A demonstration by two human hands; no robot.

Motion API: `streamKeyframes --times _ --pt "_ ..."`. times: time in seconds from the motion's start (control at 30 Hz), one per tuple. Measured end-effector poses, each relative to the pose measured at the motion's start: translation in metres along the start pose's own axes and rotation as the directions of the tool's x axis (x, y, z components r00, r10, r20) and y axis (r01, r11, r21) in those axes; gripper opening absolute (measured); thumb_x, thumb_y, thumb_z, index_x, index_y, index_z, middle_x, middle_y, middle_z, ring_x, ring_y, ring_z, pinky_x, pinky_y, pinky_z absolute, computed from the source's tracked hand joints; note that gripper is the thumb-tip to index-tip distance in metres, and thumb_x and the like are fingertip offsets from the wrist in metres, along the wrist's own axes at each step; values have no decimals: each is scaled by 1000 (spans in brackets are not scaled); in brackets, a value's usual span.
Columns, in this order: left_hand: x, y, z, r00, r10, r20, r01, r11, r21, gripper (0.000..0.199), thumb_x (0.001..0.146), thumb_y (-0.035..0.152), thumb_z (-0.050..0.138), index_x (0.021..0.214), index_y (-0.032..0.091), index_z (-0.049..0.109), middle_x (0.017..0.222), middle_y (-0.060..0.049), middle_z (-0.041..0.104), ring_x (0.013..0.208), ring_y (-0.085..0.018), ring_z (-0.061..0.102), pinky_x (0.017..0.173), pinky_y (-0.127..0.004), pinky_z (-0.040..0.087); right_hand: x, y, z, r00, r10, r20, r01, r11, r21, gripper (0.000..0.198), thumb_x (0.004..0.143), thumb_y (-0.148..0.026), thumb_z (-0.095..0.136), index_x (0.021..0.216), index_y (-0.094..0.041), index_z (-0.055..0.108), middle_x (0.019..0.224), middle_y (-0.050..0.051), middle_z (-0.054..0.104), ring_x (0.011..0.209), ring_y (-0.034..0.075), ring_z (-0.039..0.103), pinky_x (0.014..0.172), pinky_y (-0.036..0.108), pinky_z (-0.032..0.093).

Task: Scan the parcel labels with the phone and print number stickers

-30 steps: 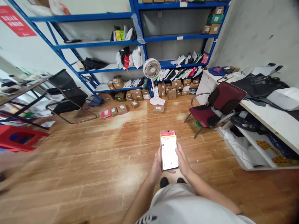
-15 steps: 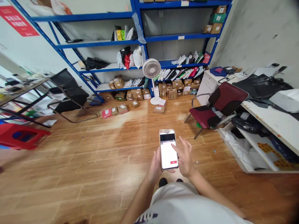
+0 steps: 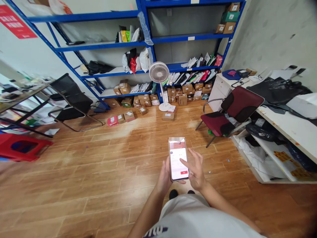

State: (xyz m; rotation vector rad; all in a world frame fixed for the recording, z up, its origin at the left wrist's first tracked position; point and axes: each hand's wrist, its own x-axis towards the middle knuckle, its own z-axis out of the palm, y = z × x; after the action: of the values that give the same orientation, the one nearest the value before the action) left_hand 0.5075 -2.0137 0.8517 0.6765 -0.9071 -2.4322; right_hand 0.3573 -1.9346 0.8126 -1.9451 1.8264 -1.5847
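A smartphone (image 3: 176, 165) with a lit, mostly white screen is held upright in front of my body. Near the bottom of its screen is a small red button. My left hand (image 3: 164, 175) grips the phone from its left side and from below, the thumb along the edge. On the other side, my right hand (image 3: 196, 170) has its fingers spread, and the index fingertip is over or touching the middle of the screen. Nothing is held in the right hand.
Blue shelving (image 3: 104, 45) with bags and parcels spans the back. A white fan (image 3: 159, 72) and cardboard boxes (image 3: 168, 116) stand before it. A maroon chair (image 3: 216, 124) and white desk (image 3: 289, 127) are at right; a black chair (image 3: 74, 99) and red stool (image 3: 37, 145) at left.
My right index finger has moved slightly down and left across the phone. The dark band at the top of the screen now shows a reddish picture, and the white area below shows different content.
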Motion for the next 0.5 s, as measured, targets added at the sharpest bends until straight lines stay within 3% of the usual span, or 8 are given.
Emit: streamKeyframes --times 0.23,0.33,0.37,0.43,0.5 --pt "8 7 -9 1000 5 -6 -5 1000 -13 80 87 69 36 153 31 14 152 -13 39 124 -35 51 90 -53 53 9 5 6 998 -62 10 61 997 36 51 96 -55 28 131 -36 59 158 4 22 133 37 30 104 62 25" --pt "12 10 -20 999 1 -41 -3 999 -47 79 88 68 37 153 30 14 151 -13 40 127 -34 50 89 -53 54 10 6 15 997 -82 -4 82 987 141 51 94 -57 34 135 -36 55 156 6 29 132 36 35 105 60 28" --pt "13 11 -25 998 0 -61 -4 998 -59 79 87 67 37 153 30 14 152 -12 40 128 -34 48 90 -52 54 10 5 21 999 -27 -19 31 978 208 55 93 -59 35 140 -34 49 155 8 31 133 35 36 106 59 29" --pt "17 12 -36 994 -12 -105 6 998 -61 80 87 67 39 153 30 16 153 -11 40 134 -34 43 93 -51 53 11 4 35 980 196 -12 -175 899 402 63 93 -59 36 148 -29 36 152 12 37 135 33 39 109 56 29" --pt "24 11 -50 991 -25 -128 25 1000 1 81 85 69 39 153 31 18 153 -9 39 139 -34 37 97 -51 51 16 3 52 889 446 99 -408 678 612 63 94 -60 36 147 -26 37 147 12 46 134 28 44 111 50 31"
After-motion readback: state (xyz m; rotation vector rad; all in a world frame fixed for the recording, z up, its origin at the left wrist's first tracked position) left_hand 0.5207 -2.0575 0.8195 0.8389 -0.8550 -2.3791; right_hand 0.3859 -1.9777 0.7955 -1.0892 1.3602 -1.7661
